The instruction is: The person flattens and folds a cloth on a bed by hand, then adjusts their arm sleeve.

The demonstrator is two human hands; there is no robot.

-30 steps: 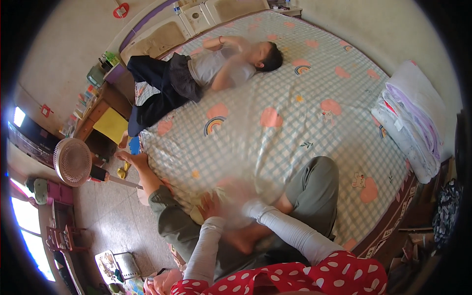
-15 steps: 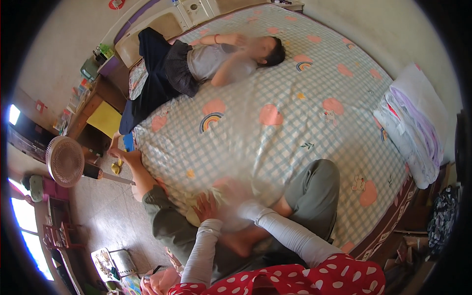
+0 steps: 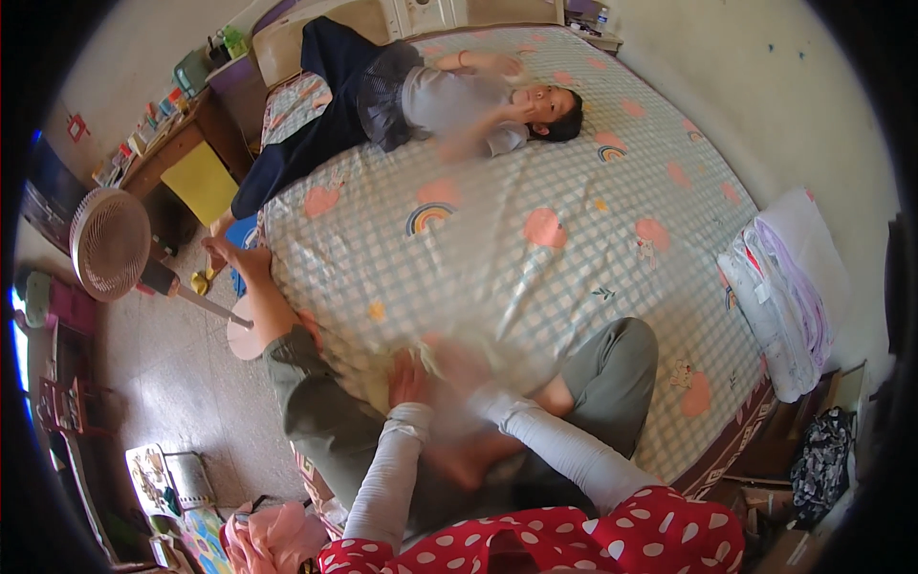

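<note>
Head view: left hand [image 3: 409,380] lies flat, fingers spread, on the near edge of the checked bedsheet [image 3: 497,249], forearm stretched forward. Right hand [image 3: 459,368], just beside it on the same edge, is motion-blurred; grip cannot be told. Sheet covers the bed, a person [image 3: 449,96] lying at its far end. Versus half a second ago, both hands sit slightly further onto the sheet.

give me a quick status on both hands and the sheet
Left hand flat on the patterned bedsheet at the near edge. Right hand motion-blurred on the same edge, grip unclear. Another person lies across the far end of the bed.
</note>
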